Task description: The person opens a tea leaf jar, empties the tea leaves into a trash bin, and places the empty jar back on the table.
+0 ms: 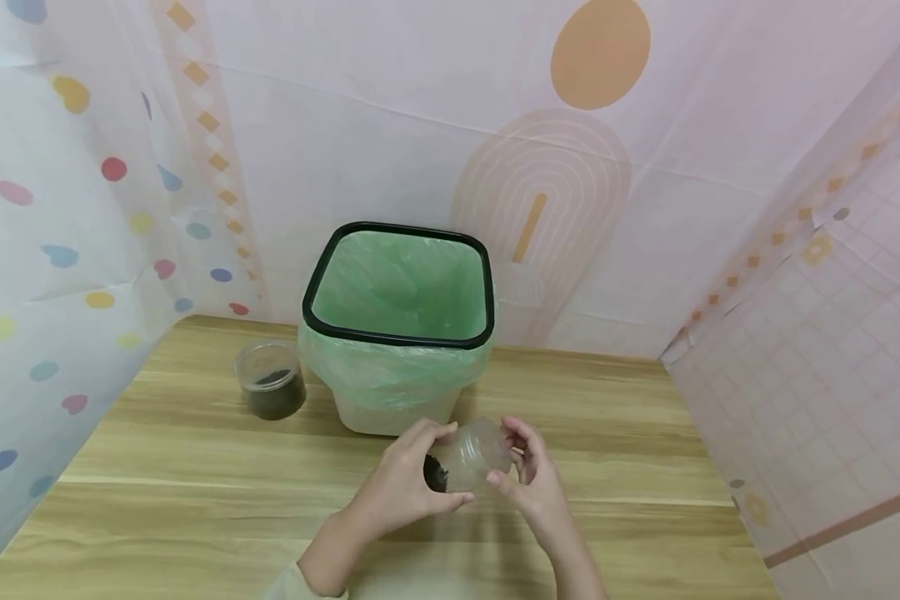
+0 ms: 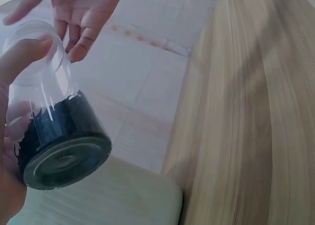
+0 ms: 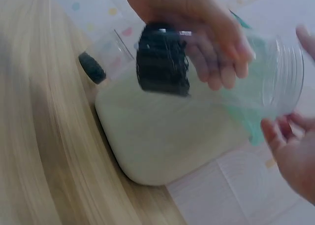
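My left hand (image 1: pixel 401 479) grips a clear plastic jar (image 1: pixel 465 467) round its body. The jar is tilted on its side above the table, its mouth end toward the right. Black flaky contents (image 3: pixel 162 62) lie in its base end. My right hand (image 1: pixel 536 483) is at the mouth end, thumb and fingers spread on either side of the rim. In the left wrist view the right hand (image 2: pixel 86 11) shows loosely bent fingers beside the jar's mouth. Whether a clear lid sits on the mouth cannot be told.
A bin with a black rim (image 1: pixel 397 340) and a green liner (image 1: pixel 390 375) stands behind the hands. Left of it a second clear jar (image 1: pixel 270 379) with dark contents stands on the wooden table (image 1: pixel 195 500). Patterned sheets (image 1: pixel 360 100) hang along the back and sides.
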Demonstrator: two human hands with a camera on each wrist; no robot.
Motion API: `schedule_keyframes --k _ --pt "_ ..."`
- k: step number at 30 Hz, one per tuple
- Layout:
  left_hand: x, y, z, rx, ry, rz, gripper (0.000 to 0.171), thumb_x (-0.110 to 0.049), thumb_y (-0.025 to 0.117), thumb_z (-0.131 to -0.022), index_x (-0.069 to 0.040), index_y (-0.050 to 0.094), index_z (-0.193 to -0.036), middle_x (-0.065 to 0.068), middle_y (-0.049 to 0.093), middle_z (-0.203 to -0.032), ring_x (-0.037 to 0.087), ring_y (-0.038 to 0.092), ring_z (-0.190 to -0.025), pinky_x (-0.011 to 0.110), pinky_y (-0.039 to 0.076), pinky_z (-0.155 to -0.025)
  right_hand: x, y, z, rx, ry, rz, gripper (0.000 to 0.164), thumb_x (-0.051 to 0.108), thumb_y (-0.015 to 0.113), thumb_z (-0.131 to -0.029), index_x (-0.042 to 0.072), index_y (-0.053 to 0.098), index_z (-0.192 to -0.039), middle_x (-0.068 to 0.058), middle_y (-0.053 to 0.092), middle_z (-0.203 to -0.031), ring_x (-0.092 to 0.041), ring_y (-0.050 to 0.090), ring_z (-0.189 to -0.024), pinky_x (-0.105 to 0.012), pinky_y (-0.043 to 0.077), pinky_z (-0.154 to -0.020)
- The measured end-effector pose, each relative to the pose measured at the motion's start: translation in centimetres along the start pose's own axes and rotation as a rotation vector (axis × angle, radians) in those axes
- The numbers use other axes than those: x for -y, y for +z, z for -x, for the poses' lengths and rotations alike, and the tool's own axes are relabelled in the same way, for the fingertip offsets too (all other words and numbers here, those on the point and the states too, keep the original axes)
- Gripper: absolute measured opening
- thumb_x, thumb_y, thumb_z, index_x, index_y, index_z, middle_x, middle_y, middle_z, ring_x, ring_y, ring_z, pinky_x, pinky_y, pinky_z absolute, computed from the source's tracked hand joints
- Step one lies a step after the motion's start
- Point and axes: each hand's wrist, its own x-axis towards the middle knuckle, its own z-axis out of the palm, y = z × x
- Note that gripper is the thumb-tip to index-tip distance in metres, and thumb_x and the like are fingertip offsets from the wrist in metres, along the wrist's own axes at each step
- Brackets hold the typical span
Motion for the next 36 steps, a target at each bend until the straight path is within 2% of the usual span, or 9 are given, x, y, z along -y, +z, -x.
schedule_keyframes --k 2,5,11,13,16,20,27,36 --pt "0.1 0.1 0.0 -0.010 0.021 -0.026 0.076 -0.034 0.087 -0.058 -0.005 0.056 -0.121 -0.002 0.056 -0.106 0.014 0.058 -0.090 0.029 0.051 -0.077 0.0 0.3 0.1 -0.048 0.072 0.015 0.066 0.019 0.072 -0.082 -0.004 0.037 -0.132 -0.015 0.042 -0.121 -0.022 0.041 -0.112 -0.018 0.038 -0.096" --pt "0.3 0.3 0.0 -0.023 0.053 -0.054 0.076 -0.033 0.088 -0.058 -0.004 0.056 -0.120 0.000 0.056 -0.106 0.016 0.058 -0.090 0.030 0.052 -0.076 0.0 0.6 0.1 -0.088 0.140 0.036 0.066 0.020 0.074 -0.079 -0.003 0.039 -0.130 -0.014 0.044 -0.120 -0.024 0.042 -0.110 -0.018 0.039 -0.094" --pt "0.4 1.1 0.2 -0.045 0.117 -0.073 0.077 -0.033 0.089 -0.056 -0.002 0.056 -0.119 0.003 0.057 -0.104 0.016 0.057 -0.089 0.029 0.051 -0.075 0.0 0.6 0.4 -0.123 0.197 0.048 0.064 0.010 0.076 -0.075 -0.003 0.041 -0.128 -0.015 0.043 -0.119 -0.024 0.044 -0.110 -0.020 0.039 -0.095" --pt "0.3 1.2 0.3 -0.037 0.115 -0.058 0.077 -0.033 0.088 -0.057 -0.003 0.056 -0.119 0.002 0.057 -0.103 0.014 0.057 -0.088 0.028 0.051 -0.074 0.0 0.5 0.5 -0.121 0.201 0.038 0.063 0.007 0.075 -0.076 -0.004 0.041 -0.128 -0.015 0.043 -0.120 -0.025 0.044 -0.111 -0.019 0.040 -0.094" --pt "0.1 1.2 0.4 -0.010 0.081 -0.015 0.077 -0.033 0.088 -0.058 -0.004 0.056 -0.121 -0.001 0.056 -0.105 0.010 0.055 -0.087 0.027 0.051 -0.073 0.1 0.1 0.7 -0.092 0.175 0.026 0.064 0.003 0.074 -0.075 -0.004 0.041 -0.129 -0.016 0.041 -0.123 -0.025 0.042 -0.113 -0.018 0.039 -0.095" --pt "-0.1 1.3 0.6 0.028 0.025 0.032 0.076 -0.034 0.087 -0.059 -0.006 0.056 -0.122 -0.006 0.055 -0.108 0.006 0.053 -0.088 0.026 0.051 -0.075 -0.1 -0.5 0.8 -0.022 0.074 0.036 0.062 0.000 0.072 -0.076 -0.005 0.042 -0.130 -0.018 0.039 -0.129 -0.024 0.041 -0.117 -0.018 0.038 -0.097" --pt "-0.5 0.9 0.6 0.056 0.013 0.062 0.073 -0.040 0.085 -0.062 -0.009 0.056 -0.122 -0.004 0.057 -0.108 0.012 0.057 -0.089 0.028 0.050 -0.077 -0.3 -1.2 1.0 0.105 -0.106 0.004 0.061 -0.004 0.068 -0.078 -0.007 0.039 -0.132 -0.025 0.034 -0.131 -0.018 0.039 -0.120 -0.019 0.034 -0.102" --pt "-0.8 0.2 0.7 0.115 -0.035 0.128 0.071 -0.043 0.084 -0.062 -0.015 0.057 -0.121 -0.014 0.055 -0.105 0.008 0.057 -0.098 0.030 0.050 -0.083 -0.2 -1.4 1.1 0.190 -0.157 -0.072 0.065 -0.002 0.066 -0.078 -0.009 0.035 -0.135 -0.023 0.030 -0.134 -0.016 0.038 -0.125 -0.023 0.029 -0.107"
